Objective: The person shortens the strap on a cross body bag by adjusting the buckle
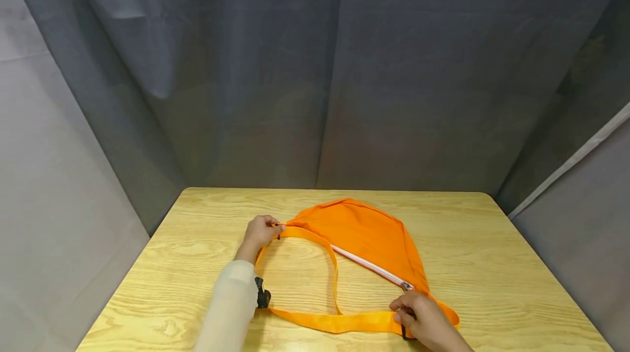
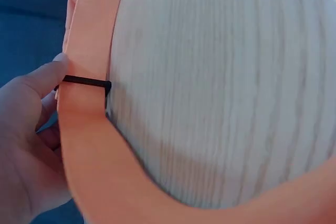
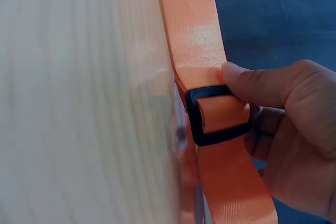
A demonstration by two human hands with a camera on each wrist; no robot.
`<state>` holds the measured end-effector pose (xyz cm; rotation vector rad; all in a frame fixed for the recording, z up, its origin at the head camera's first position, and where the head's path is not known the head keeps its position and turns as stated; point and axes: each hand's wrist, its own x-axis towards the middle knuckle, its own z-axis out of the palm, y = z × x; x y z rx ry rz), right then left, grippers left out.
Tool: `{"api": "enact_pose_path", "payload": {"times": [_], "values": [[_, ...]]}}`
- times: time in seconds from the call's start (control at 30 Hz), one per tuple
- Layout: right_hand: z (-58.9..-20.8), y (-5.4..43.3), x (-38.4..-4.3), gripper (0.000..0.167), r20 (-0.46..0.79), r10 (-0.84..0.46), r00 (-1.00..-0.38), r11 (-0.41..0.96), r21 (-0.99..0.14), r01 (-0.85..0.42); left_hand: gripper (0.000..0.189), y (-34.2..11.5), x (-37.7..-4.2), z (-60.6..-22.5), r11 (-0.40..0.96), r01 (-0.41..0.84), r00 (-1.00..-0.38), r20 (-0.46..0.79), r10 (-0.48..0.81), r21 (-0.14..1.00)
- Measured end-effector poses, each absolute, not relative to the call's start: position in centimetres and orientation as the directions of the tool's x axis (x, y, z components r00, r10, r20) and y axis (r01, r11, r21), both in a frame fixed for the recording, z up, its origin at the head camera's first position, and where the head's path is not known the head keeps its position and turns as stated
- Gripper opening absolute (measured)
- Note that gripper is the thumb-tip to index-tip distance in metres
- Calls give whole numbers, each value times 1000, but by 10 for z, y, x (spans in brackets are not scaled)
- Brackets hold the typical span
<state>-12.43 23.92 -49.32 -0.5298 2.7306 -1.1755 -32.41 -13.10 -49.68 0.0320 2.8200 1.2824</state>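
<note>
An orange waist bag lies on the table, its pale zipper running slantwise toward the lower right. At the bag's left corner my left hand pinches the orange strap beside a thin black strap loop. My right hand grips the webbing at the black slide adjuster, with the thumb on the strap's edge. Between the hands the strap curves in loops, and a black plastic buckle sits by the left forearm, partly covered by the sleeve.
The light wooden table has rounded far corners. Dark grey curtains hang behind it, with paler grey panels on both sides.
</note>
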Motion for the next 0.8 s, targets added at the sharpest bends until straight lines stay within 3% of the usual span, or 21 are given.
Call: {"api": "enact_pose_path", "payload": {"times": [0.17, 0.27, 0.5, 0.63, 0.8], "values": [[-494, 247, -125, 17, 204, -231, -951, 790, -532, -306, 23, -140, -322, -494, 670, -25, -999, -46, 14, 742], [-495, 251, -127, 22, 261, -157, -953, 824, -497, -272, 25, -146, -322, -492, 680, -29, -999, -49, 10, 732], [-491, 255, -131, 13, 139, -203, -969, 709, -662, -243, 26, -152, -327, -492, 681, -42, -998, -61, 4, 731], [-487, 241, -132, 23, 18, -246, -969, 605, -778, -168, 28, -151, -326, -492, 654, -58, -995, -94, 20, 754], [-484, 222, -138, 30, -16, -382, -924, 546, -811, -211, 23, -152, -327, -491, 629, -46, -995, -92, 41, 776]]}}
